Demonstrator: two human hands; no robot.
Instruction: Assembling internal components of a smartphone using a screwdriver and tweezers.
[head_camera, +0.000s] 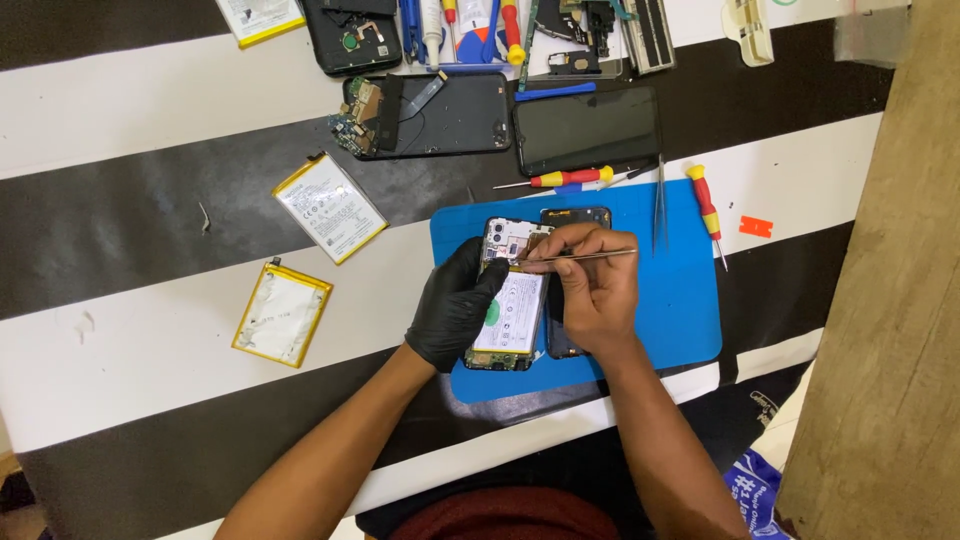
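**Opened phone on the blue mat, tweezers at its upper edge**

From my remote seat, I looked down on a worktop covered in broad black and white stripes. At far left lay a flat yellow-edged battery pack with a crinkled white face, and above it a second yellow-edged battery with a printed white label. Further back sat a gutted dark phone frame with exposed circuit board.

Near the middle, my left hand, in a black glove, was curled round the left edge of the opened phone with its white-labelled battery showing, gripping it. The phone lay on a blue rectangular rubber mat, well inside its left half.

My bare right hand was pinched shut on slim metal tweezers, their tips at the phone's upper part. A dark phone back cover lay beneath that hand, just beside the phone.

Behind the mat rested a black phone screen panel and a red-and-yellow screwdriver. Another red-and-yellow screwdriver lay across the mat's right edge, and a small orange plastic piece sat beyond it.
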